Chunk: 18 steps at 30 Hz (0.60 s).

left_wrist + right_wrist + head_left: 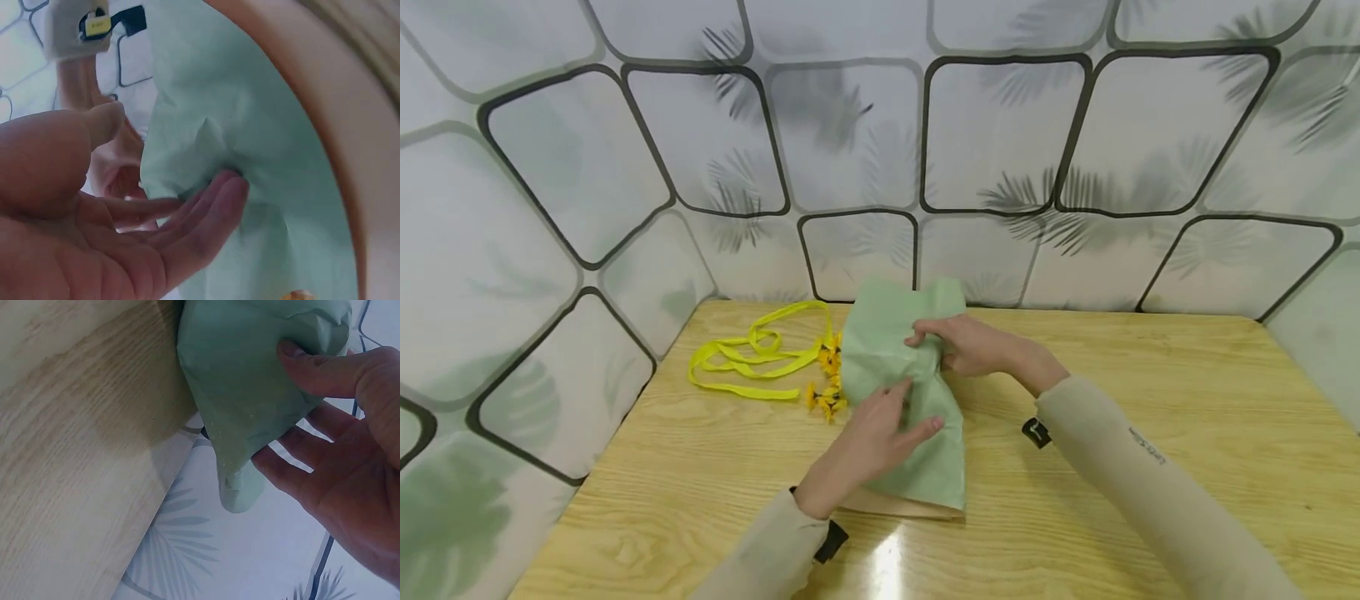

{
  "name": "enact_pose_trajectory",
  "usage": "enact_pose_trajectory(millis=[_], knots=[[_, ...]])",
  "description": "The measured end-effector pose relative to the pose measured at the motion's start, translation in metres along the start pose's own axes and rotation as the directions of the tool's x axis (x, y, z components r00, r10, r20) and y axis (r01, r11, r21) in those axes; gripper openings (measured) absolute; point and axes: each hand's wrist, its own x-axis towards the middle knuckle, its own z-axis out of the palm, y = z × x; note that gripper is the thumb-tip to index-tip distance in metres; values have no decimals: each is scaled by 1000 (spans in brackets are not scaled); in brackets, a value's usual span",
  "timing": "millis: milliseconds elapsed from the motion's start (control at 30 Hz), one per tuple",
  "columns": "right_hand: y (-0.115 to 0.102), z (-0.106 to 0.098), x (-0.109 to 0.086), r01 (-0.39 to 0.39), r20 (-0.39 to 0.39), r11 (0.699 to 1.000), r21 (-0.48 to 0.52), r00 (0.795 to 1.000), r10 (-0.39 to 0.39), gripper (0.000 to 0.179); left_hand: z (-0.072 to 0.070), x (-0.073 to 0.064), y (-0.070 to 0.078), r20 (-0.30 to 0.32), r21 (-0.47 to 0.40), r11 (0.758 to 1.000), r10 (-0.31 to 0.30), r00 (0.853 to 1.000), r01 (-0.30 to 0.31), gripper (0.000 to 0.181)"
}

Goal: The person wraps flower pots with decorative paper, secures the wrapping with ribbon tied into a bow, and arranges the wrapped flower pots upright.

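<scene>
A sheet of pale green wrapping paper [880, 333], beige on its other side, is creased and bunched near its middle on the table. My right hand [970, 342] holds its right side; in the right wrist view the thumb [300, 362] lies on the paper, with the fingers along its edge. Straight fingers of my left hand [876, 442] touch the paper's front, the thumb standing apart; the left wrist view shows the fingertips [231, 194] pressing into a fold. Yellow flowers [829, 358] show at the paper's left edge, their stems not visible.
A long yellow ribbon [748, 392] lies in loose loops left of the flowers. The light wooden table [1150, 375] ends at a patterned cloth backdrop [1000, 142] behind and on the left.
</scene>
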Motion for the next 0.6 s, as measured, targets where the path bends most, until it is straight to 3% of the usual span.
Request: enact_pose_trajectory(millis=[167, 300, 367, 433, 500, 600], knots=[[2, -1, 4, -6, 12, 1000, 1, 1000, 6, 44, 17, -6, 12, 20, 82, 997, -16, 1000, 14, 97], [2, -2, 4, -22, 30, 999, 24, 999, 21, 42, 33, -12, 20, 49, 201, 975, -112, 992, 101, 109], [0, -1, 4, -22, 34, 999, 32, 999, 21, 40, 39, -13, 24, 59, 271, 951, -171, 983, 149, 115], [-1, -1, 4, -22, 38, 999, 35, 999, 20, 37, 45, -14, 26, 66, 369, 912, -217, 974, 178, 123], [-2, -1, 4, -22, 42, 999, 38, 999, 21, 34, 50, -14, 29, 61, 456, 871, -237, 970, 184, 128], [-3, 0, 3, -25, 48, 998, 49, 999, 23, 32, 53, -14, 30, 66, 527, 831, -248, 966, 177, 130]])
